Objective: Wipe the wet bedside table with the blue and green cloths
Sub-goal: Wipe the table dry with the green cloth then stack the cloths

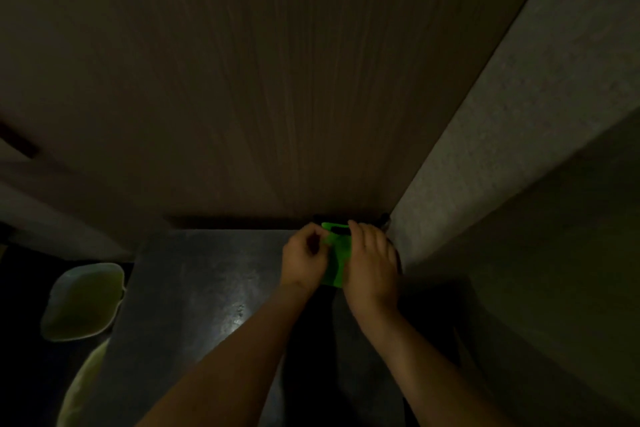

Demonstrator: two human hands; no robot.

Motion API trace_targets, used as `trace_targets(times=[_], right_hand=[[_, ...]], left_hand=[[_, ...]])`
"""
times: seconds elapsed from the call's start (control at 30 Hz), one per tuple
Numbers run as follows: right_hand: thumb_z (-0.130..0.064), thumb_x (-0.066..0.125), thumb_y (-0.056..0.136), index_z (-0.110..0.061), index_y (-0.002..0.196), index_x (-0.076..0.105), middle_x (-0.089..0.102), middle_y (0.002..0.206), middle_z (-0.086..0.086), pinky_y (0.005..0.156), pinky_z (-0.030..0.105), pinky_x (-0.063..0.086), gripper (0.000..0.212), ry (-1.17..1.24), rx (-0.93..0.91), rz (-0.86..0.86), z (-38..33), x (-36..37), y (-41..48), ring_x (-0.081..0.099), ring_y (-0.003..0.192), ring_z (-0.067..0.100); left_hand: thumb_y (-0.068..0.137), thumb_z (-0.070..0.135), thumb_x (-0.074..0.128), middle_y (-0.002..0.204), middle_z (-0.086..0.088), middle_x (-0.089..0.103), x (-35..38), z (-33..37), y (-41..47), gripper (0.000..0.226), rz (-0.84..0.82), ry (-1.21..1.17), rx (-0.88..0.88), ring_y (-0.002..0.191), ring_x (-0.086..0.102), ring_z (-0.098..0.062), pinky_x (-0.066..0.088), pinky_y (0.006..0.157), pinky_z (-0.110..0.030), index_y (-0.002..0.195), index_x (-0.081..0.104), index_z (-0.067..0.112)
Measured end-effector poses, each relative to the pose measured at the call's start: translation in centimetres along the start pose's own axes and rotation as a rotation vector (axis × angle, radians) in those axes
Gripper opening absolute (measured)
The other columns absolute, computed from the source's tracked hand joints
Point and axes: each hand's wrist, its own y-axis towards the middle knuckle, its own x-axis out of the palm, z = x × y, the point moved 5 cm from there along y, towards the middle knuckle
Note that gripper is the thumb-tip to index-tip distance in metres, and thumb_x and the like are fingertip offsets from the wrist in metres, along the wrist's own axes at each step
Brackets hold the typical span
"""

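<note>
Probably soft, light and limp, the green cloth [334,255] is best taken by an edge: the left hand [304,255] pinches one with curled fingers, while the right hand [372,265] overlies the other, grip unclear.

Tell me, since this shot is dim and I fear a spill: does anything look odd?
The table has a wet-looking sheen near its middle. The left hand and right hand meet on the green cloth at the far right corner. The blue cloth is not in view. Nothing looks damaged.
</note>
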Motion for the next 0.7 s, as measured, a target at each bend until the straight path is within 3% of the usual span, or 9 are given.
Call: trace_targets(times=[0.07,0.13,0.2,0.33,0.4,0.47,0.57,0.63,0.7], right_hand=[[-0.015,0.077,0.066,-0.013,0.13,0.055,0.064,0.123,0.01,0.098,0.039,0.046,0.069,0.039,0.002,-0.026,0.5,0.2,0.5,0.057,0.12,0.026],[-0.016,0.063,0.083,-0.016,0.144,0.035,0.048,0.142,0.009,0.111,0.037,0.031,0.068,0.038,-0.005,-0.112,1.2,0.5,1.3,0.038,0.137,0.025],[-0.019,0.057,0.089,-0.018,0.148,0.026,0.038,0.149,0.004,0.114,0.036,0.024,0.067,-0.022,-0.003,-0.186,1.8,0.9,1.8,0.027,0.143,0.022],[-0.017,0.081,0.066,-0.016,0.128,0.057,0.064,0.123,0.007,0.098,0.041,0.046,0.067,-0.051,-0.018,-0.14,1.8,1.7,2.0,0.056,0.121,0.028],[-0.014,0.073,0.074,-0.017,0.134,0.052,0.057,0.133,0.008,0.103,0.042,0.041,0.064,-0.01,-0.049,-0.149,1.1,1.4,1.9,0.049,0.129,0.029],[-0.015,0.058,0.087,-0.021,0.143,0.037,0.04,0.148,0.005,0.113,0.039,0.028,0.06,0.031,-0.089,-0.154,0.6,0.9,2.1,0.031,0.141,0.025],[-0.017,0.051,0.091,-0.024,0.143,0.035,0.029,0.153,0.0,0.116,0.035,0.017,0.054,0.109,-0.129,-0.206,0.0,-0.2,2.3,0.017,0.146,0.02],[-0.018,0.056,0.086,-0.02,0.129,0.049,0.044,0.142,0.001,0.116,0.035,0.018,0.044,0.161,-0.127,-0.178,-0.2,-1.4,2.5,0.027,0.141,0.021],[-0.021,0.058,0.083,-0.019,0.111,0.055,0.061,0.118,0.003,0.116,0.035,0.021,0.029,0.177,-0.099,-0.155,-0.5,-2.7,2.5,0.047,0.125,0.022]], left_hand=[[0.088,0.001,0.056,0.091,-0.007,0.067,0.4,-0.7,0.7,0.01,0.048,0.016,-0.071,0.088,0.063,-0.018,0.044,0.067,-0.015,0.091,0.063,0.007],[0.087,0.009,0.061,0.101,-0.013,0.068,0.9,-1.4,1.2,0.011,0.055,0.094,-0.137,0.098,0.064,-0.026,0.045,0.076,-0.023,0.097,0.064,0.004],[0.086,0.013,0.064,0.107,-0.013,0.068,1.4,-1.7,1.4,0.017,0.035,0.128,-0.197,0.102,0.064,-0.025,0.046,0.081,-0.025,0.101,0.064,0.005],[0.08,0.003,0.067,0.098,-0.002,0.06,0.9,-1.4,1.3,0.036,0.047,0.045,-0.232,0.091,0.056,-0.015,0.042,0.077,-0.02,0.114,0.055,0.008],[0.079,0.002,0.067,0.093,0.0,0.058,0.7,-1.1,1.3,0.035,0.021,0.082,-0.206,0.086,0.055,-0.012,0.039,0.073,-0.017,0.112,0.06,0.009],[0.077,-0.001,0.066,0.092,-0.002,0.062,0.5,-0.6,1.3,0.024,0.011,0.099,-0.159,0.083,0.055,-0.011,0.037,0.069,-0.015,0.097,0.067,0.014],[0.075,-0.007,0.064,0.094,-0.008,0.062,0.3,0.2,1.2,0.032,-0.03,-0.004,-0.097,0.084,0.056,-0.015,0.04,0.071,-0.016,0.07,0.059,0.024],[0.079,-0.007,0.059,0.082,-0.005,0.06,0.4,0.6,0.7,0.034,-0.095,-0.072,-0.116,0.077,0.055,-0.015,0.042,0.069,-0.023,0.068,0.053,0.025],[0.083,-0.006,0.053,0.074,0.0,0.05,0.0,0.8,0.1,0.03,-0.131,-0.176,-0.183,0.07,0.047,-0.01,0.039,0.064,-0.022,0.072,0.046,0.021]])
